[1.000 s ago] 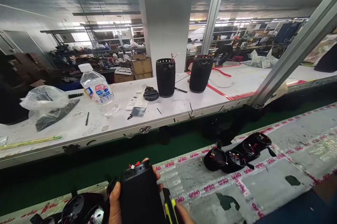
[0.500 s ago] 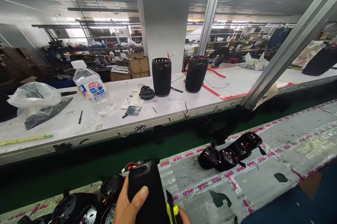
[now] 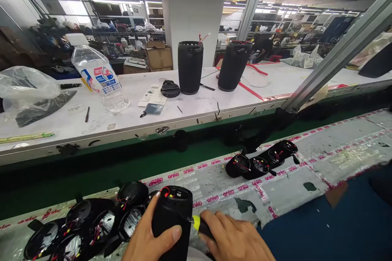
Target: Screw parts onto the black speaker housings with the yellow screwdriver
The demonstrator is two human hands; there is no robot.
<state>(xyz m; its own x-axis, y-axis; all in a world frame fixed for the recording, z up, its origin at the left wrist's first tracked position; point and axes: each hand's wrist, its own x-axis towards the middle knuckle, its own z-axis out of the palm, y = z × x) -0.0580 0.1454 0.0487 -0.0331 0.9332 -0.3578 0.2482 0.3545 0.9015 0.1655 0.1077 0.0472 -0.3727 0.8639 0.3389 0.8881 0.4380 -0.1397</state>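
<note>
Near the bottom centre, my left hand (image 3: 156, 230) grips a black, fabric-covered speaker body (image 3: 172, 228) from its left side. Red wires show in the speaker's open top, which tilts toward me. My right hand (image 3: 231, 234) is closed around a black-and-yellow hand tool (image 3: 196, 222). Its narrow tip touches or nearly touches the right side of the speaker, below the rim; its exact kind cannot be made out. Left of my hands, several black speaker bodies (image 3: 80, 214) with red wires crowd together on the lower bench.
More black speaker bodies (image 3: 260, 165) sit farther right on the taped grey bench (image 3: 211, 185). Across the dark green gap, a white table (image 3: 131, 126) holds a water bottle (image 3: 102, 81), two upright speaker bodies (image 3: 190, 69) and a plastic bag (image 3: 29, 89). A metal post (image 3: 333, 56) slants at right.
The speaker has tipped so its open top shows. My right hand has come into fuller view, bringing the tool against the speaker's side. The camera view has shifted downward.
</note>
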